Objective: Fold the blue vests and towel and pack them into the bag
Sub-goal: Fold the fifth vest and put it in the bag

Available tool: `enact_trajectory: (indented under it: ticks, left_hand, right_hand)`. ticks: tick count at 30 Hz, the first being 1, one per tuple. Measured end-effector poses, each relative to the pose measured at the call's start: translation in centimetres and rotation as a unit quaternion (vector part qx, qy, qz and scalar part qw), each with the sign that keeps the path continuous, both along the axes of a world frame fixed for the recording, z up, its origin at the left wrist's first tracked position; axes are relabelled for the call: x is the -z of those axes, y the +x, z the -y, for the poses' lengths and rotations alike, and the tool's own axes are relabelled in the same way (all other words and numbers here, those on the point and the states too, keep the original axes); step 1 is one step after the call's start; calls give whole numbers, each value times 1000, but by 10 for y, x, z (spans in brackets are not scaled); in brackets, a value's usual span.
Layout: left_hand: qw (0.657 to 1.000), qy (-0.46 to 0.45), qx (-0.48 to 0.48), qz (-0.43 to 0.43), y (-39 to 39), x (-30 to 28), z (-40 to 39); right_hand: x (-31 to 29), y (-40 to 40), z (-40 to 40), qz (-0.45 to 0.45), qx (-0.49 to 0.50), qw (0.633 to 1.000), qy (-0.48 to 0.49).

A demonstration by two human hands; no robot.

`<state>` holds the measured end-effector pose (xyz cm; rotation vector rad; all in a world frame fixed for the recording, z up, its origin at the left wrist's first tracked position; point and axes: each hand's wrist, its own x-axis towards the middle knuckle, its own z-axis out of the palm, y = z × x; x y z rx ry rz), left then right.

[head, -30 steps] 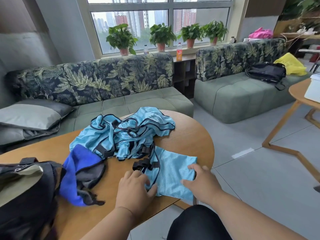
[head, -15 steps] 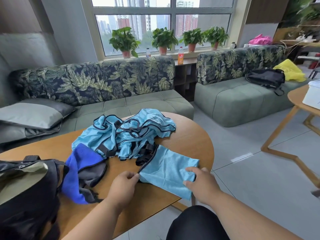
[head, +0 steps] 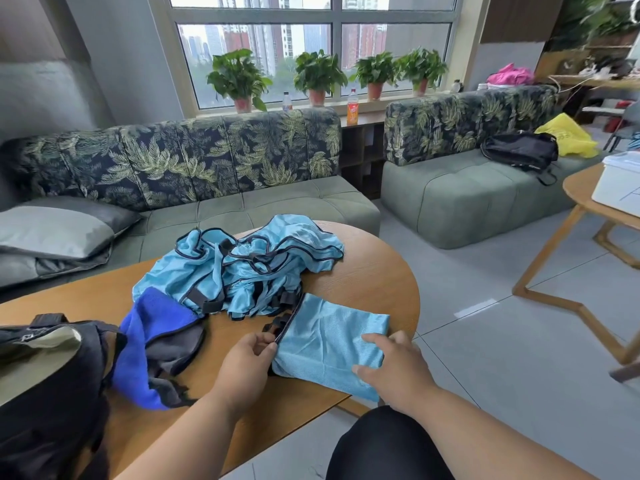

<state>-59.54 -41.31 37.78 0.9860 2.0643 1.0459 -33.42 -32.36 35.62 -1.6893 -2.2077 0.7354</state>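
Folded vest (head: pixel 329 344) flat, long axis toward window.

A folded light-blue vest (head: pixel 329 344) lies flat near me; crumpled vests (head: pixel 242 268), a blue towel (head: pixel 152 341), and a black bag (head: pixel 45 393) lie left.

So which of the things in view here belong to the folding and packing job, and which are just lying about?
Part of the job:
- folded vest, pinched by the left hand, with the right hand on it
- vest pile
- blue towel
- bag

Just lying about:
- cushion
- orange bottle
- black bag on the far sofa
- yellow bag
- white box
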Motion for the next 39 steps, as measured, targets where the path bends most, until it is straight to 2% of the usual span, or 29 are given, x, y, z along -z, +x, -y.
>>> enact_trajectory:
  ticks: [2, 4, 5, 7, 8, 10, 12, 14, 18, 21, 24, 27, 29, 33, 37, 39]
  left_hand:
    - [999, 14, -4, -42, 4, 1, 5]
    - [986, 50, -6, -156, 10, 5, 9]
    - [970, 84, 15, -228, 17, 5, 12]
    - [917, 140, 119, -353, 29, 9, 12]
    - [890, 138, 184, -394, 33, 13, 11]
    - [847, 72, 275, -449, 39, 18, 8]
    - [840, 6, 291, -458, 38, 18, 7]
    - [842, -5, 280, -461, 33, 18, 6]
    - [828, -12, 270, -492, 20, 22, 6]
    - [835, -37, 271, -478, 12, 19, 6]
    - [830, -22, 270, -487, 7, 15, 7]
    - [849, -11, 246, -467, 5, 11, 16]
    - [877, 8, 215, -430, 6, 1, 24]
    - [955, 79, 147, -245, 8, -31, 49]
    - [985, 92, 118, -85, -3, -57, 76]
    - [988, 103, 111, 35, -11, -64, 87]
  right_hand:
    - [0, -1, 5, 6, -3, 1000, 11]
    - [-1, -1, 10, 18, -10, 999, 26]
    - [-2, -2, 12, 26, -15, 999, 35]
    - [-4, -3, 16, 45, -28, 997, 59]
    - [-4, -4, 19, 52, -41, 995, 71]
    - [-6, -4, 24, 68, -98, 989, 88]
    - [-10, -3, 29, 108, -173, 975, 83]
    - [-11, -3, 28, 143, -215, 963, 82]
    - [-13, 1, 24, 151, -250, 950, 114]
    - [-20, 0, 26, 124, -241, 950, 151]
    - [-33, -1, 27, 71, -203, 961, 173]
    - [-46, -5, 29, -11, -178, 963, 203]
    - [-62, -9, 30, -75, -167, 963, 199]
    - [-120, -26, 18, -156, -172, 960, 157]
    - [-178, -70, -1, -119, -248, 951, 144]
    - [-194, -102, -9, -98, -281, 945, 133]
